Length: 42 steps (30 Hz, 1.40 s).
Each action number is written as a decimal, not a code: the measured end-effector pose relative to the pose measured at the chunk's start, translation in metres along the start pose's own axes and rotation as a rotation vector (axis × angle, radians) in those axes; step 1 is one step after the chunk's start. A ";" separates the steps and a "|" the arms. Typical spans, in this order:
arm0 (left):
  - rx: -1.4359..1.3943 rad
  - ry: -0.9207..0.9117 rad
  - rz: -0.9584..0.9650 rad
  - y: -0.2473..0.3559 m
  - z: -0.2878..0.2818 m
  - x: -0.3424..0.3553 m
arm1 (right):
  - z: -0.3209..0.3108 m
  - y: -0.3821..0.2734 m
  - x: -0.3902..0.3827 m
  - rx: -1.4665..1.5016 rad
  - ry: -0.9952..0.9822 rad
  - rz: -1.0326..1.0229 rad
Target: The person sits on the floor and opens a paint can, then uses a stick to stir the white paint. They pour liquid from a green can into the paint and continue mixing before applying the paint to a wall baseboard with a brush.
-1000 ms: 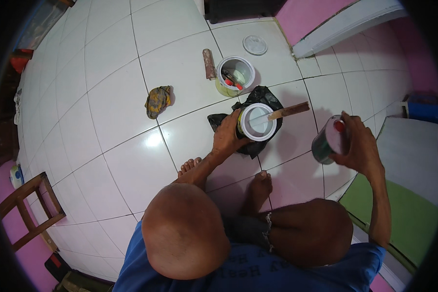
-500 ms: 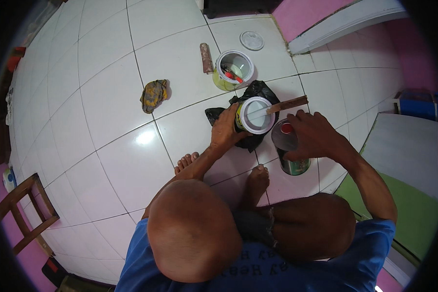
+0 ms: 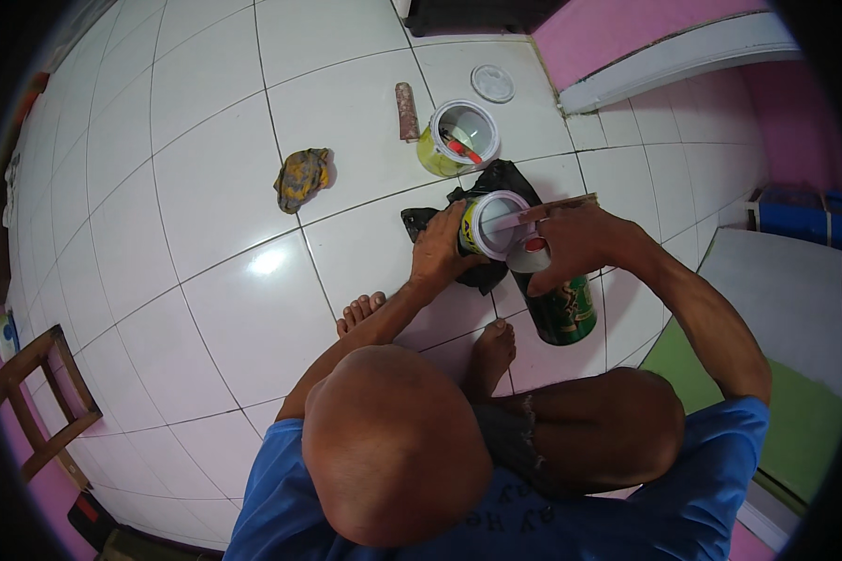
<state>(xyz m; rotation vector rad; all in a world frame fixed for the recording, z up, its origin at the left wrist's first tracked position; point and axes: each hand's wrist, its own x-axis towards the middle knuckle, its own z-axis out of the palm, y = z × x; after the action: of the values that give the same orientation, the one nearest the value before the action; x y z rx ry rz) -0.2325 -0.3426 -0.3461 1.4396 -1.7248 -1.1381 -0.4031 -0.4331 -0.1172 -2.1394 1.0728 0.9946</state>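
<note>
My left hand (image 3: 437, 251) grips the paint can (image 3: 489, 227); my right hand (image 3: 575, 245) tilts the green can (image 3: 559, 301) beside it, pouring next needs steadiness.

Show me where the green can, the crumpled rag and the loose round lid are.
green can (image 3: 563, 313): head view, on its dark green side wall.
crumpled rag (image 3: 301, 178): head view, on the middle of the yellowish cloth.
round lid (image 3: 492, 83): head view, on its flat white top.

White tiled floor (image 3: 206, 309): cans (image 3: 463, 136), rag (image 3: 301, 178), lid (image 3: 492, 83).
</note>
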 end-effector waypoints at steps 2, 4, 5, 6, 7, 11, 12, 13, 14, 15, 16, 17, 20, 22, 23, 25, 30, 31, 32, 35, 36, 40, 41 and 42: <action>0.003 -0.003 -0.011 -0.002 -0.001 -0.001 | -0.009 -0.004 0.003 0.066 -0.075 0.040; 0.003 -0.003 -0.013 -0.002 -0.001 -0.001 | -0.013 -0.005 0.007 0.097 -0.133 0.064; 0.003 -0.002 -0.010 -0.002 0.000 -0.001 | -0.012 -0.003 0.010 0.096 -0.154 0.067; 0.002 0.000 -0.007 -0.001 0.000 0.000 | -0.011 -0.001 0.012 0.096 -0.174 0.071; -0.004 -0.006 -0.017 -0.001 0.000 0.000 | -0.010 0.000 0.015 0.100 -0.187 0.075; -0.024 -0.016 -0.040 0.000 -0.003 0.000 | -0.018 -0.004 0.018 0.107 -0.247 0.116; -0.028 -0.015 -0.043 -0.001 -0.003 -0.001 | -0.023 -0.008 0.017 0.107 -0.265 0.134; -0.023 0.014 -0.023 0.001 -0.003 -0.001 | -0.026 -0.009 0.016 0.116 -0.271 0.146; -0.017 0.043 -0.003 0.004 -0.003 -0.001 | -0.028 -0.010 0.015 0.126 -0.278 0.159; -0.011 0.072 0.017 0.006 -0.003 -0.001 | -0.029 -0.011 0.015 0.135 -0.284 0.171; -0.012 0.069 0.014 0.005 -0.004 -0.002 | -0.029 -0.011 0.017 0.138 -0.296 0.167; -0.012 0.066 0.011 0.005 -0.004 -0.002 | -0.028 -0.010 0.019 0.141 -0.309 0.163; -0.009 0.054 -0.003 0.005 -0.005 -0.002 | -0.029 -0.010 0.022 0.145 -0.347 0.150; -0.011 0.054 -0.001 0.006 -0.005 -0.002 | -0.030 -0.010 0.023 0.146 -0.368 0.144; -0.014 0.059 0.006 0.006 -0.004 -0.002 | -0.031 -0.010 0.024 0.146 -0.376 0.142; -0.017 0.067 0.018 0.005 -0.003 -0.002 | -0.031 -0.009 0.024 0.148 -0.382 0.133; -0.016 0.003 -0.029 -0.001 -0.003 -0.001 | -0.031 -0.007 0.025 0.186 -0.394 0.118; -0.012 0.024 -0.013 0.000 -0.003 -0.001 | -0.030 -0.007 0.026 0.192 -0.399 0.114; -0.008 0.046 0.004 0.001 -0.002 -0.001 | -0.030 -0.006 0.026 0.198 -0.404 0.110; -0.017 0.014 -0.014 0.002 -0.002 -0.001 | -0.021 0.003 0.030 0.246 -0.399 0.090; -0.023 -0.014 -0.030 0.002 -0.002 0.000 | -0.018 0.006 0.031 0.267 -0.395 0.082; -0.007 -0.008 -0.033 0.002 -0.004 -0.001 | -0.023 0.001 0.028 0.280 -0.385 0.074; -0.001 0.001 -0.026 0.002 -0.004 -0.002 | -0.025 -0.001 0.027 0.280 -0.391 0.077; 0.006 0.011 -0.018 0.001 -0.004 -0.002 | -0.027 -0.002 0.027 0.279 -0.397 0.079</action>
<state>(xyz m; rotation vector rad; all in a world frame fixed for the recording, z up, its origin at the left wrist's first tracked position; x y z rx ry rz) -0.2290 -0.3416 -0.3430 1.4649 -1.7122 -1.1338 -0.3805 -0.4630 -0.1229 -1.6037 1.0329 1.1689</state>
